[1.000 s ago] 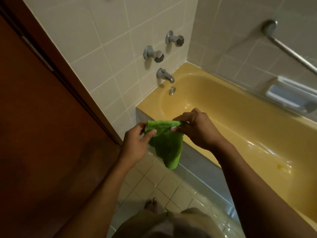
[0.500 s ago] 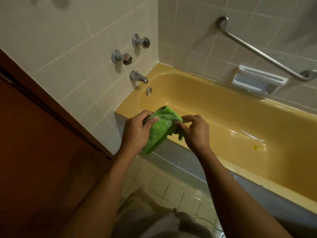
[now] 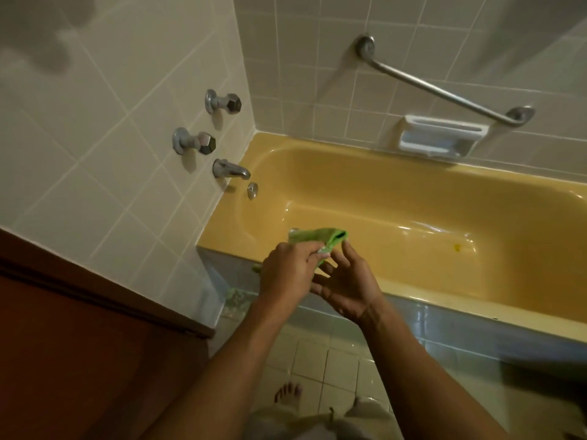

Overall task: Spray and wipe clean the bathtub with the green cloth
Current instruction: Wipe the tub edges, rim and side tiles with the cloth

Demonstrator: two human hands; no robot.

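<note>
Two hands hover at the near rim of the yellow bathtub, left hand pinching the green cloth, right hand spread; wiping, I judge, is not yet begun.

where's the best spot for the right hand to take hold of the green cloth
Take the free folded end of the green cloth that pokes out beyond the left hand, over the bathtub. It is bunched into a thick band there, so a pinch across it suits. Come from the right, where the open right hand sits beside it.
</note>
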